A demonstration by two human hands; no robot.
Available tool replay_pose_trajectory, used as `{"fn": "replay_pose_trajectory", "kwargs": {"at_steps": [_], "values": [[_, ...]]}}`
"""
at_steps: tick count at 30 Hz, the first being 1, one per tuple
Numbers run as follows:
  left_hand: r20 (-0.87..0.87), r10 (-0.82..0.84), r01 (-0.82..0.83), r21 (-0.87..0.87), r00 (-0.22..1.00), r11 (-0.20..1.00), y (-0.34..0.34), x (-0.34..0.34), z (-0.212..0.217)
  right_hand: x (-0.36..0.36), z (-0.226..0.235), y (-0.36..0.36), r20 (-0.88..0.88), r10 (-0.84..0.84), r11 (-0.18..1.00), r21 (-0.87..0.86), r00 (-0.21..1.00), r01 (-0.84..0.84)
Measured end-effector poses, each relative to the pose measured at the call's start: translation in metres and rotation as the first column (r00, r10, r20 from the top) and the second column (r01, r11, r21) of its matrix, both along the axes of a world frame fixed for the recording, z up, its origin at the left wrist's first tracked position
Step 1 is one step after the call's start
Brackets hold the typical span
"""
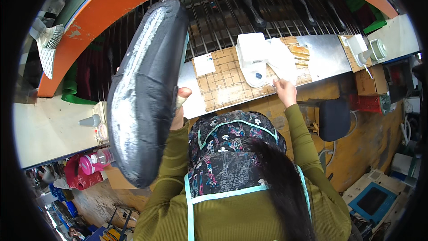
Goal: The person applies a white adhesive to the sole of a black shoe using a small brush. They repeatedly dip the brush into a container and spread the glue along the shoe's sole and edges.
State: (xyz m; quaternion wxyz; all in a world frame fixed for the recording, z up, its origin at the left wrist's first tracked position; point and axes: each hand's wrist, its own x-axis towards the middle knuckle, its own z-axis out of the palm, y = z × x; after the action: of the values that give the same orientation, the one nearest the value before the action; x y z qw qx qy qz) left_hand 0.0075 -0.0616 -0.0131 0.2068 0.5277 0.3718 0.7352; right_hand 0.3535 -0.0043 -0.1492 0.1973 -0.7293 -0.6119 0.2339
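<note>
While my left hand grips it with fingers clamped around its edge, the black shoe sole stands raised, streaked white, left of the work board. My right hand pinches a white cloth on that board, fingers together, just beside a white box. Behind: metal rack, orange frame.

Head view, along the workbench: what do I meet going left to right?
Black shoe sole in the left hand → small white card → white box → white cloth at the right hand → white cup.
</note>
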Motion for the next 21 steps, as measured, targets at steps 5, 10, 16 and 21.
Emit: {"fn": "replay_pose_trajectory", "kwargs": {"at_steps": [5,10,16,21], "values": [[0.738,-0.4,0.422,0.171,0.544,0.89,0.001,0.034,0.042,0.012,-0.003,-0.001,-0.676,-0.197,0.932,-0.355,0.71,-0.079],[-0.085,-0.091,0.095,0.041,0.992,0.995,0.051,0.039,-0.039,-0.012,0.053,-0.005,-0.669,0.1,0.987,0.158,0.736,0.009],[0.489,-0.379,0.425,0.018,0.786,0.905,0.081,0.051,-0.016,-0.066,0.195,-0.02,-0.136,0.333,0.578,0.811,0.933,-0.088],[-0.268,-0.104,0.113,0.017,0.958,0.993,0.098,0.047,-0.029,-0.091,0.21,-0.027,-0.467,0.511,0.704,0.709,0.721,-0.039]]}}
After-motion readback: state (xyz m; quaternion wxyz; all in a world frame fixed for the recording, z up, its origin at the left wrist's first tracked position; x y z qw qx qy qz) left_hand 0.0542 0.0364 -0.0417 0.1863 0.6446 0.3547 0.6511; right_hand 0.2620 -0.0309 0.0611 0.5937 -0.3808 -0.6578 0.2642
